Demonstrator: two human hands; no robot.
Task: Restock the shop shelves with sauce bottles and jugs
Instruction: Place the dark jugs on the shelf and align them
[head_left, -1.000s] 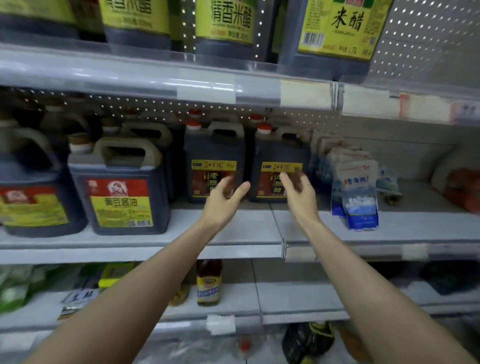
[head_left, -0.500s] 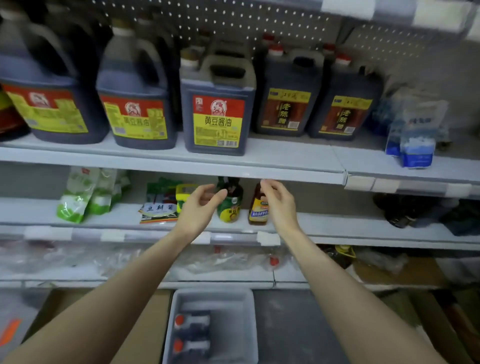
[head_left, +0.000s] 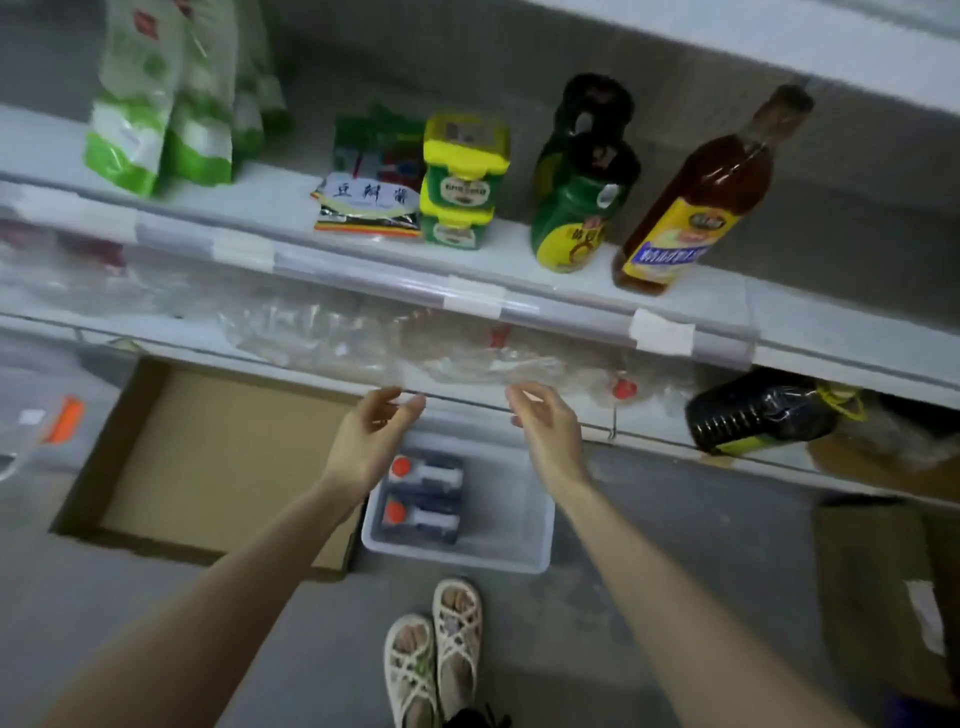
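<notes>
A white plastic bin (head_left: 511, 530) stands on the floor under the shelves, and two dark jugs with orange caps (head_left: 423, 496) lie in its left half. My left hand (head_left: 371, 441) hovers above the bin's left rim, fingers loosely curled and holding nothing. My right hand (head_left: 548, 428) hangs over the bin's far right corner, also relaxed and holding nothing. On the shelf above stand an amber bottle with a yellow label (head_left: 696, 208) and a green bottle with a black handle (head_left: 582, 192).
An open cardboard box (head_left: 208, 457) lies left of the bin. A dark jug (head_left: 763, 410) lies on its side on the bottom shelf at right, beside clear plastic wrap (head_left: 415, 338). Green pouches (head_left: 171, 98) and yellow-lidded tubs (head_left: 462, 182) fill the shelf. My sandalled feet (head_left: 436, 654) stand close behind the bin.
My view has swung down from the jug shelf to the floor. Both hands dropped from the shelf front to just above the bin, still holding nothing.
</notes>
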